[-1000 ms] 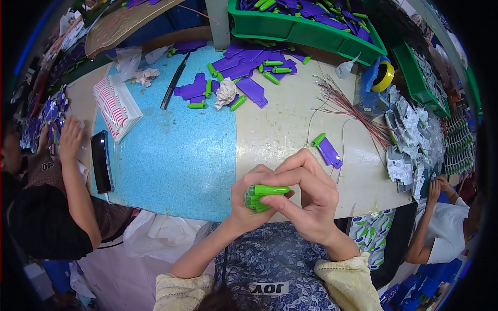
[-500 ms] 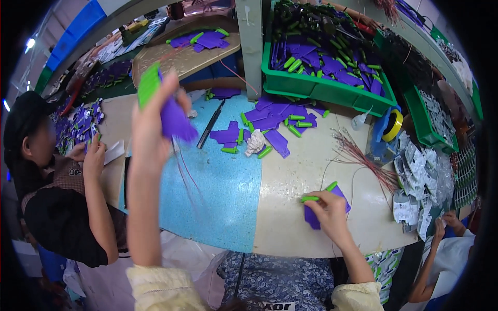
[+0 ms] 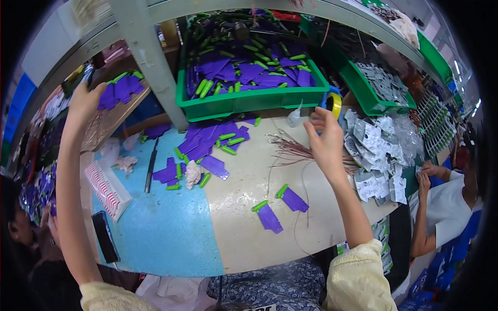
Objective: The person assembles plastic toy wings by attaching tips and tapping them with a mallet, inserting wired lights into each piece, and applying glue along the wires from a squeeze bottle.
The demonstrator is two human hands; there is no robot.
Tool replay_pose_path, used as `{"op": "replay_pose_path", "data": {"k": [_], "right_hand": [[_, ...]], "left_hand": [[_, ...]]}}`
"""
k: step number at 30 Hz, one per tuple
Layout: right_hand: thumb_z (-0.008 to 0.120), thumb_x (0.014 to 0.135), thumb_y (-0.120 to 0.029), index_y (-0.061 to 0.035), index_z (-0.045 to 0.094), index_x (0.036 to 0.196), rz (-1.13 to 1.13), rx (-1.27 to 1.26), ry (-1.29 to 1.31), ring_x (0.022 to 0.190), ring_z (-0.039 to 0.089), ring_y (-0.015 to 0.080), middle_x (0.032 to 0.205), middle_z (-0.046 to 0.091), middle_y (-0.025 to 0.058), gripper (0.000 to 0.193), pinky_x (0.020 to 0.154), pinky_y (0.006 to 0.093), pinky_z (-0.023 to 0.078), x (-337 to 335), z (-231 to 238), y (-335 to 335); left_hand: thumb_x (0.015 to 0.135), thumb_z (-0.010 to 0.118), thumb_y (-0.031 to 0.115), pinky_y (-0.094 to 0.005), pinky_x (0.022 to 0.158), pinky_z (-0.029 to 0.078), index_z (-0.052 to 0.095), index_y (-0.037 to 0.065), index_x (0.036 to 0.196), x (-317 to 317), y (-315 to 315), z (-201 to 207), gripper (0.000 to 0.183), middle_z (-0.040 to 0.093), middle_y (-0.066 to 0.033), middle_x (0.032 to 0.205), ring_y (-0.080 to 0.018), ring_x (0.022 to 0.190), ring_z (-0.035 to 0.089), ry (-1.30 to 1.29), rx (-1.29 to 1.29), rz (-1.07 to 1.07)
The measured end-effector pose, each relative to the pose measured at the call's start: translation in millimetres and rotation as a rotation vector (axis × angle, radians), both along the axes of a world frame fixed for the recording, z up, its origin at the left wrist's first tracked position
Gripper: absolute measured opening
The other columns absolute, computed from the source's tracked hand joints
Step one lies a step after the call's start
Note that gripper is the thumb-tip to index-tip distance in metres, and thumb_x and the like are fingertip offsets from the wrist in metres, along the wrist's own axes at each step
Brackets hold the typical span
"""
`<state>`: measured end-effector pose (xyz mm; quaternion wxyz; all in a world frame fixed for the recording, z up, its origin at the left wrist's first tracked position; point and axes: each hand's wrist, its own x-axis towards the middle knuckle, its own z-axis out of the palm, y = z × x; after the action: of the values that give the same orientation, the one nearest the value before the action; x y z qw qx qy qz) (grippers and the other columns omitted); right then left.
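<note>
My left hand (image 3: 83, 106) is raised at the upper left beside a brown tray (image 3: 111, 120). Its thumb and finger are apart, close to flat purple pieces with green ends (image 3: 122, 89) lying on that tray. My right hand (image 3: 328, 142) hovers open over a bundle of thin reddish wires (image 3: 293, 150), near a small clear squeeze bottle (image 3: 294, 116) and a yellow tape roll (image 3: 334, 105). Below it on the table lie two purple pieces with green ends, a nearer one (image 3: 270, 217) and another (image 3: 294, 199) to its right. Neither is touched.
A green bin (image 3: 249, 103) of purple and green parts stands at the back. Loose parts (image 3: 202, 140), a black pen-like tool (image 3: 151, 165), a phone (image 3: 105, 236) and grey-white moulded parts (image 3: 376, 145) lie about. Co-workers sit at both sides. A metal post (image 3: 148, 62) rises behind.
My left hand has gone up and left to the tray; the purple-green piece it carried has left it. My right hand has let go of a purple-green piece and risen. The view has turned right.
</note>
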<state>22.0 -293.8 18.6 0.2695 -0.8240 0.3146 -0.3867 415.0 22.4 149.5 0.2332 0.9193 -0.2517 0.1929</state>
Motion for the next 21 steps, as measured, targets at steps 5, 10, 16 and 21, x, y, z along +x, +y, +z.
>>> {"op": "replay_pose_path", "data": {"k": [5, 10, 16, 21], "right_hand": [[0.075, 0.082, -0.009, 0.0110, 0.037, 0.129, -0.170, -0.109, 0.099, 0.104, 0.065, 0.0425, 0.115, 0.062, 0.0305, 0.063, 0.091, 0.0429, 0.050, 20.3, -70.0, -56.8], [0.074, 0.081, -0.002, 0.0058, 0.037, 0.117, -0.075, 0.016, -0.147, 0.095, 0.064, 0.0447, 0.098, 0.064, 0.0308, 0.052, 0.083, 0.0476, 0.048, 61.4, -76.4, -44.2], [0.075, 0.082, -0.005, 0.0057, 0.047, 0.105, -0.028, 0.077, -0.126, 0.085, 0.067, 0.0418, 0.088, 0.068, 0.0247, 0.038, 0.074, 0.0457, 0.051, 49.2, -88.0, -53.1], [0.071, 0.089, -0.012, 0.0070, 0.059, 0.106, 0.001, 0.050, 0.020, 0.084, 0.070, 0.0212, 0.094, 0.071, 0.0171, 0.028, 0.075, 0.0333, 0.053, 28.2, -74.9, -43.4]], "left_hand": [[0.093, 0.065, 0.017, -0.0337, 0.073, 0.054, 0.061, 0.004, 0.115, -282.6, -40.2, -31.1, 0.026, 0.069, -0.0061, 0.097, -0.0129, 0.080, 0.066, 0.366, -0.295, -0.519], [0.079, 0.081, 0.017, -0.0428, 0.072, 0.052, 0.044, -0.002, 0.127, -384.5, -60.5, -158.6, 0.063, 0.054, -0.0194, 0.112, -0.0339, 0.081, 0.063, 0.398, 0.001, -0.330], [0.075, 0.078, -0.002, -0.0408, 0.074, 0.052, 0.041, -0.004, 0.129, -379.1, -65.1, -177.3, 0.065, 0.053, -0.0180, 0.110, -0.0276, 0.080, 0.064, 0.940, -0.307, -0.254], [0.077, 0.080, 0.006, -0.0315, 0.065, 0.053, 0.048, -0.004, 0.126, -361.5, -39.5, -189.5, 0.060, 0.060, -0.0142, 0.100, -0.0215, 0.084, 0.062, 0.621, -0.222, -0.332]]}}
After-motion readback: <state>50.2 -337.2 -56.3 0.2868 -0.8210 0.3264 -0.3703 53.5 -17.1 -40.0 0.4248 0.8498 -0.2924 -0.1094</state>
